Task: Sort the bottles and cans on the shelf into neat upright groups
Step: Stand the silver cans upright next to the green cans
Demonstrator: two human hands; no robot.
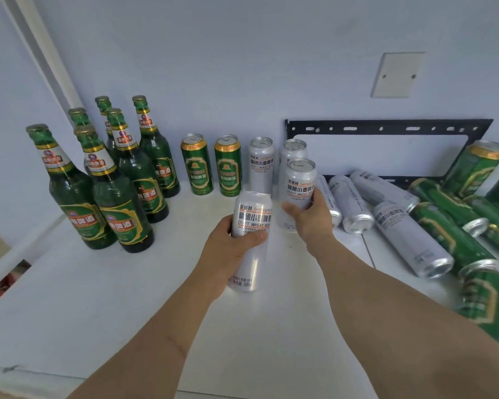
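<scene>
At the centre of the frame the left hand (228, 249) wraps its fingers and thumb round a white wheat beer can (251, 240), holding it upright with its long axis vertical and its top toward the wall; its base sits low over the white shelf (84, 298), though contact is unclear. Just to its right, the right hand (308, 217) grips a second white can (298, 191) from the right side, also upright, pull-tab end up. Behind these stand two more white cans (261, 164) against the wall, and left of them two upright green cans (197, 165). At the left of the frame six green beer bottles (116, 197) stand upright in a tight group. At the right, fallen white cans (409, 237) and fallen green cans (450, 226) lie on their sides, their ends pointing toward the lower right, below a black metal bracket (386, 128) on the wall.
</scene>
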